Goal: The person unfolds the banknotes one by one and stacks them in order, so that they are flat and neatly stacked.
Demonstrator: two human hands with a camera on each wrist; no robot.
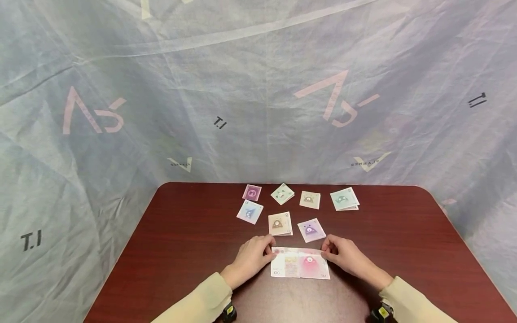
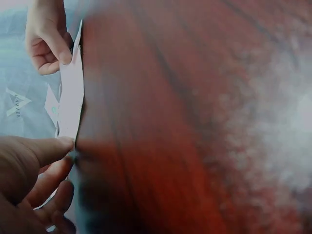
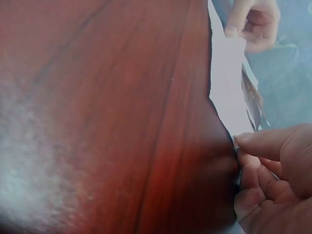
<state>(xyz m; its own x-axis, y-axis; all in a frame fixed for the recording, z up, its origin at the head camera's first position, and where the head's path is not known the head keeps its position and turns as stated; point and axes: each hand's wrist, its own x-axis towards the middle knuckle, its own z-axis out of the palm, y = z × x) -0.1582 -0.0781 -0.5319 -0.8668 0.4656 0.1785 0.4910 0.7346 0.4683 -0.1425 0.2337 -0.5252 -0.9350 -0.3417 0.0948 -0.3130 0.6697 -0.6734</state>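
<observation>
Both hands, left hand [image 1: 251, 260] and right hand [image 1: 345, 256], pinch the banknote [image 1: 300, 264] ends.

Your head view is evenly and softly lit, with no hard shadows; only a faint sheen lies on the dark red table [image 1: 181, 242], and its edges bow from wide-angle distortion. Your wrist views are far worse: the wood fills them out of focus, with a pale, hazy glare patch on each. The banknote [image 2: 70, 97] reads washed out and smeared.
</observation>
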